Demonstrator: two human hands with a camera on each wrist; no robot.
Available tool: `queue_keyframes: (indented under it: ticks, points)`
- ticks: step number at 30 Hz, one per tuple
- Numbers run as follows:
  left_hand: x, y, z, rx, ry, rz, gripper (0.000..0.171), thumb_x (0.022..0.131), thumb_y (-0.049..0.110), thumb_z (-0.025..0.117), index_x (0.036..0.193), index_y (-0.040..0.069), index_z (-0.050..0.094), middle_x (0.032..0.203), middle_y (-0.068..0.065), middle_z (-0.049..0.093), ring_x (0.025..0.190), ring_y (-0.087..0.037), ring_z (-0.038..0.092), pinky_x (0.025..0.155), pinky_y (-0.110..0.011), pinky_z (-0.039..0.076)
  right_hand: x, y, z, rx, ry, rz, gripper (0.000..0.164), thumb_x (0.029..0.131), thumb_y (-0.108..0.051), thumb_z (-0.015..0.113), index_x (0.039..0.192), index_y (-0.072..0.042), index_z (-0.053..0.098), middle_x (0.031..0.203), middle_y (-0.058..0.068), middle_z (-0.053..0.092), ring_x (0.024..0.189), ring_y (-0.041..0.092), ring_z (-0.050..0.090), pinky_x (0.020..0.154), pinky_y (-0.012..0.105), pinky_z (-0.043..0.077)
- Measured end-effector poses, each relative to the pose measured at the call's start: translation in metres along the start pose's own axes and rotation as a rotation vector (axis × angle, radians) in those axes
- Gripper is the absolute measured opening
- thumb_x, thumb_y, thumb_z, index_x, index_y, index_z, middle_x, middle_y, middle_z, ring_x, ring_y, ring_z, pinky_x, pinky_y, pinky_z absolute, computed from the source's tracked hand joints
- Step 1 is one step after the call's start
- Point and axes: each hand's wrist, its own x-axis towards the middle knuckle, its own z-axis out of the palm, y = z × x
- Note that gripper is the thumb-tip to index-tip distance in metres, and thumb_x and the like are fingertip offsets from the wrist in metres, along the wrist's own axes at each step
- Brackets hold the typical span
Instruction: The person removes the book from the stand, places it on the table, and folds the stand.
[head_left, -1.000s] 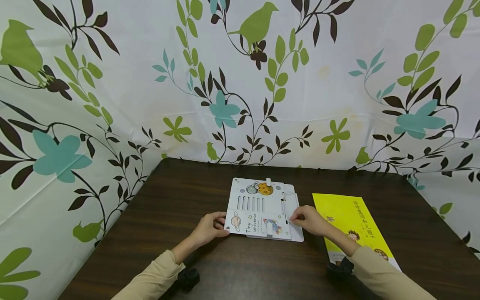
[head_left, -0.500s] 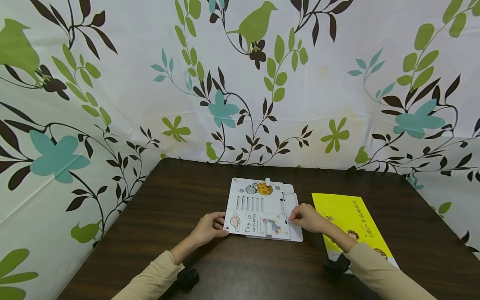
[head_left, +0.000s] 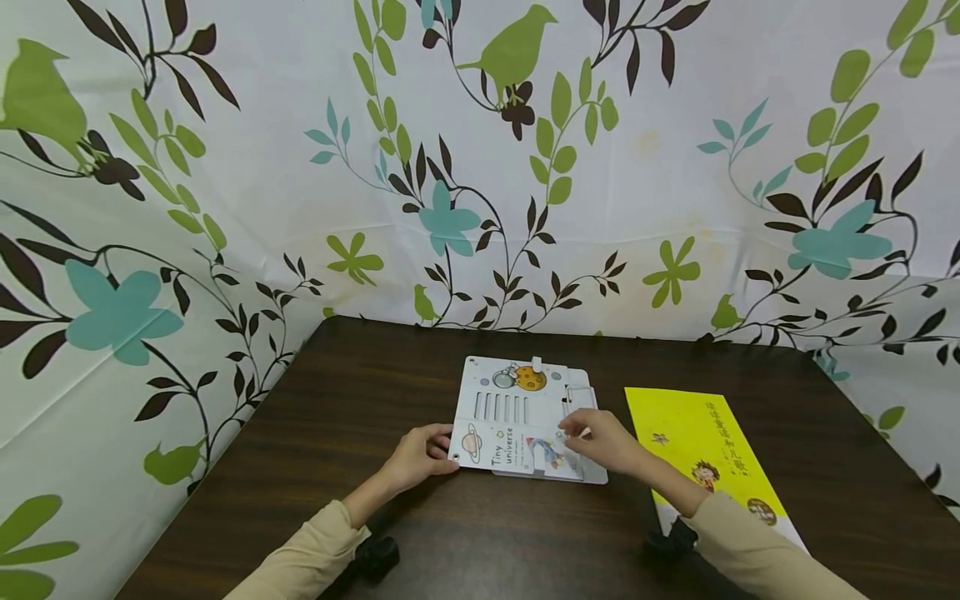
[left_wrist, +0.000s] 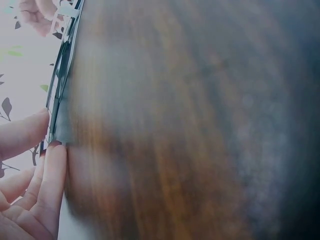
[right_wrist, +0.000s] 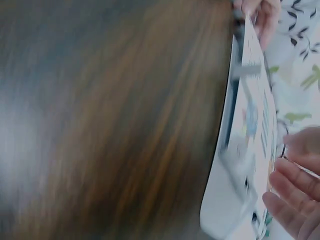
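A white book stand [head_left: 480,408], printed with planets and the words "Tiny universe", lies flat on the dark table. Its near left corner is pinched by my left hand [head_left: 415,457], thumb above and fingers below; the left wrist view shows that thumb [left_wrist: 25,132] against the edge. Over the stand's right part is my right hand [head_left: 606,440], fingertips bent together close to the printed panel. In the right wrist view, a thin dark line runs near the bent fingers [right_wrist: 290,185]; I cannot tell whether they hold it. A grey clip [right_wrist: 246,71] crosses the stand's edge there.
A yellow book [head_left: 686,417] lies to the right of the stand, partly beneath the right forearm. The brown wooden table [head_left: 375,375] ends at a white curtain [head_left: 292,208] with birds and leaves. Dark wrist cameras show below both sleeves.
My right hand has moved left from the stand's right-hand metal part, and its fingertips are now over the printed panel. The left hand keeps its grip on the corner.
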Motion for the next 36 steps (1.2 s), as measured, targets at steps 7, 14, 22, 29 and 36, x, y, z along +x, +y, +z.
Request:
queue_keyframes:
  ticks: [7,14,22,29,36]
  points:
    - [0.0,0.002,0.001,0.001,0.002,-0.014,0.056,0.068,-0.001,0.076,0.118,-0.011,0.052,0.086,-0.009,0.06,0.073,-0.016,0.059,0.056,-0.022,0.047,0.002,-0.018,0.019,0.022,-0.087,-0.047,0.045,0.077,-0.028,0.071,0.111,-0.001,0.06,0.106,0.007,0.061,0.093,0.02,0.054,0.084,0.038,0.046]
    - [-0.001,0.003,0.0,-0.008,-0.002,-0.011,0.056,0.068,-0.001,0.075,0.118,-0.012,0.052,0.086,-0.01,0.06,0.073,-0.016,0.059,0.056,-0.022,0.047,0.004,-0.015,0.029,-0.057,-0.048,-0.103,0.03,0.075,-0.026,0.074,0.097,-0.008,0.064,0.099,0.002,0.061,0.088,0.015,0.051,0.083,0.036,0.044]
    - [-0.001,0.004,-0.001,-0.01,-0.004,-0.01,0.057,0.068,-0.001,0.075,0.118,-0.012,0.051,0.087,-0.01,0.06,0.073,-0.017,0.059,0.056,-0.022,0.047,0.003,-0.014,0.031,-0.059,-0.022,-0.072,0.028,0.075,-0.025,0.074,0.096,-0.009,0.064,0.099,0.0,0.061,0.087,0.015,0.051,0.082,0.036,0.044]
    - [-0.001,0.003,-0.001,-0.007,-0.001,-0.018,0.057,0.068,-0.001,0.075,0.118,-0.012,0.051,0.087,-0.01,0.06,0.073,-0.017,0.059,0.055,-0.022,0.046,0.001,-0.011,0.033,-0.026,-0.011,-0.061,0.027,0.074,-0.024,0.073,0.096,-0.01,0.064,0.099,-0.001,0.061,0.085,0.014,0.05,0.077,0.03,0.043]
    - [-0.001,0.004,0.0,-0.015,0.001,-0.014,0.056,0.068,-0.002,0.076,0.117,-0.011,0.052,0.086,-0.009,0.06,0.072,-0.016,0.059,0.056,-0.022,0.046,0.001,-0.009,0.033,0.001,-0.012,-0.07,0.027,0.075,-0.025,0.073,0.095,-0.01,0.064,0.099,-0.002,0.061,0.084,0.014,0.05,0.077,0.031,0.043]
